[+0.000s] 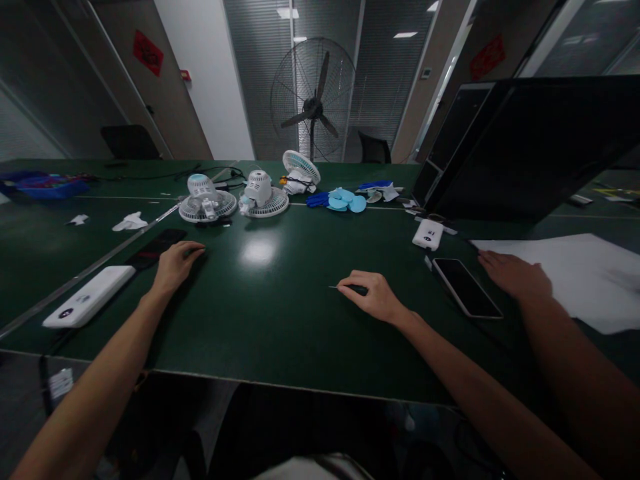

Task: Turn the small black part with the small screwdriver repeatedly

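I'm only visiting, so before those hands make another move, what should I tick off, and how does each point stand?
1. Right hand grips the slim tool: ok, its thin tip points left.
2. Left hand free: cannot tell, anything small between its fingertips would be hidden.
3. A fan in hand: not ok, the left white fan and middle white fan lie beyond both hands, untouched.
4. Light blue blades in sight: ok, on the table.
5. Co-worker's hand clear of the right hand: ok, the phone lies between them.
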The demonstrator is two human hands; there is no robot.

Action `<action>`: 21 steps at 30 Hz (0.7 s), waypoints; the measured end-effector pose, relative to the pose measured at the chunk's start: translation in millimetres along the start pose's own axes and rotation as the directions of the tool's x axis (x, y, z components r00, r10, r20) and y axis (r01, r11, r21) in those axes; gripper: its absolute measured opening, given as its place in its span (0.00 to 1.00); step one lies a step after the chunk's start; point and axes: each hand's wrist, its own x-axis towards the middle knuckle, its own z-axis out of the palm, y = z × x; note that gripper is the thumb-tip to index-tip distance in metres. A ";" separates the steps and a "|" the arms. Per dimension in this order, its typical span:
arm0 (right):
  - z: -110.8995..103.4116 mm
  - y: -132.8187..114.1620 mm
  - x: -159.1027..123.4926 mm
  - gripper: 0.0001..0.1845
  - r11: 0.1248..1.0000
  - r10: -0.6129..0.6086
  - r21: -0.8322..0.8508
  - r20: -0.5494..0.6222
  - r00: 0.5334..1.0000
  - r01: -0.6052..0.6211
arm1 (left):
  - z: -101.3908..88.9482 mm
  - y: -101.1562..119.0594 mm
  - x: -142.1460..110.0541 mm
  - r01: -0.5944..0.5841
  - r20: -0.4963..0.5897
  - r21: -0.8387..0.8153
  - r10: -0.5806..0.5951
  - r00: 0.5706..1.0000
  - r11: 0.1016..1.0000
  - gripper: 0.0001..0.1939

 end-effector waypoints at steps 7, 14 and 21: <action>-0.1 0.4 0.2 0.13 1.000 -0.002 0.001 0.010 1.000 0.002 | -3.7 -6.3 -0.9 0.115 -0.013 0.055 -0.114 0.993 0.992 0.18; 0.8 0.7 0.0 0.13 1.000 -0.005 -0.005 0.005 1.000 0.005 | -6.7 -15.6 -2.9 0.229 -0.040 0.040 -0.227 0.973 0.973 0.19; -0.3 0.6 -0.3 0.13 1.000 -0.002 0.001 0.022 1.000 0.002 | -14.6 -19.3 -7.6 0.334 -0.101 0.025 -0.330 0.939 0.942 0.20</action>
